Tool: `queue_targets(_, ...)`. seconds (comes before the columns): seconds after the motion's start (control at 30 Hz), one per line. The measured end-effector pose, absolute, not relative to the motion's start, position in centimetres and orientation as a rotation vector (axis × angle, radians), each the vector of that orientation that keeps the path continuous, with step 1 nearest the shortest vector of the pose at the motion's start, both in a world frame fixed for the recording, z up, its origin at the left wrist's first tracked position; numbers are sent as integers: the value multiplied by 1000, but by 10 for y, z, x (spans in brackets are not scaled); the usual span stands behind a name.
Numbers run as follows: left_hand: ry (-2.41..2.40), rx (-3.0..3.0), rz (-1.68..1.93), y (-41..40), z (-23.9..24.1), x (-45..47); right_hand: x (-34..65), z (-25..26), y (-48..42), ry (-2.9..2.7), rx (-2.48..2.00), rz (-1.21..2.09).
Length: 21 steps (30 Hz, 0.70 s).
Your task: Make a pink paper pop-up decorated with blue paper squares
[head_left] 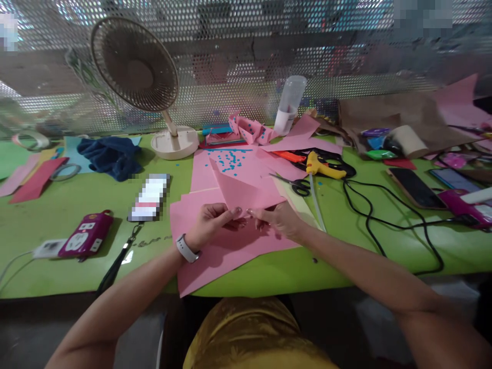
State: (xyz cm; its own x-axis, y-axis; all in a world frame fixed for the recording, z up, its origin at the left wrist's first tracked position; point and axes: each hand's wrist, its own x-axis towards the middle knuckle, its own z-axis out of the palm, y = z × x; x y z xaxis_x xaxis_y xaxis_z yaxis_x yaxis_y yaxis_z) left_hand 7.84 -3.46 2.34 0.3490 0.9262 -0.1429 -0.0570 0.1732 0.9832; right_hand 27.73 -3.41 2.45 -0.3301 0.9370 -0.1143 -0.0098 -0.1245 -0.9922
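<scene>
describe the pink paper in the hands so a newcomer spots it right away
Start at the green table and find the pink sheets lying near its front edge. Above them, the left hand and right hand hold the pink paper by its near edge. Unlike those flat sheets, it slants up to a pointed corner.

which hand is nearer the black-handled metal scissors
Right: the right hand is close on the near side of the black-handled metal scissors; the left hand is farther away, to their left.
</scene>
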Motion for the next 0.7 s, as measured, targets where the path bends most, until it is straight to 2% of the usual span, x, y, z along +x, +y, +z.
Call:
queue_targets(0.13,990,1139,941,-28,24,68,293,24,-19,-1239,-1058,1458)
queue_targets(0.3,1011,1185,993,-22,29,60,316,28,2,-1037,-1033,1162)
queue_targets(0.57,975,1241,865,-25,29,64,297,38,-21,-1599,-1088,1333)
queue_targets(0.7,802,1000,884,-17,25,60,295,34,-27,-1647,-1083,1080)
